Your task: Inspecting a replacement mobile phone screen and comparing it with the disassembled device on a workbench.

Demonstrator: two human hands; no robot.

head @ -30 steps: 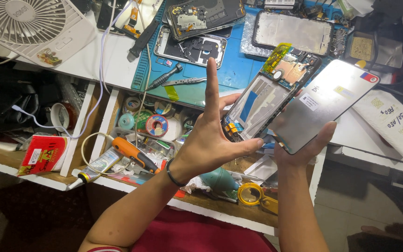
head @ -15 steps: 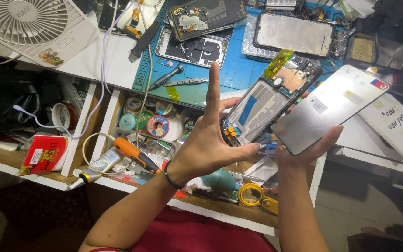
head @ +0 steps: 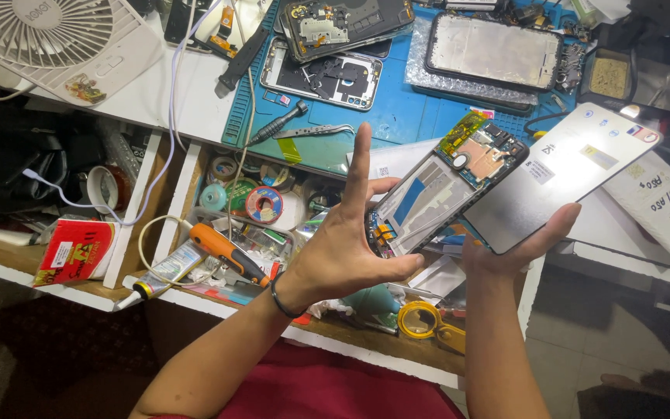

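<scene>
Above the open drawer (head: 273,233), the left hand (head: 343,256) grips an opened phone frame (head: 443,190), fingers clamped on its lower end with the index raised. The right hand (head: 517,248) holds a dark screen panel (head: 560,174) just beside it, fingers closed beneath its edge; small white stickers mark the panel. The drawer holds tape rolls (head: 264,204), an orange-handled tool (head: 226,252) and a glue tube (head: 160,273). A red packet (head: 71,252) lies left, and a white labelled box (head: 664,206) sits on the tabletop (head: 157,93) at right.

Head camera looks down, close over workbench (head: 195,101)
</scene>
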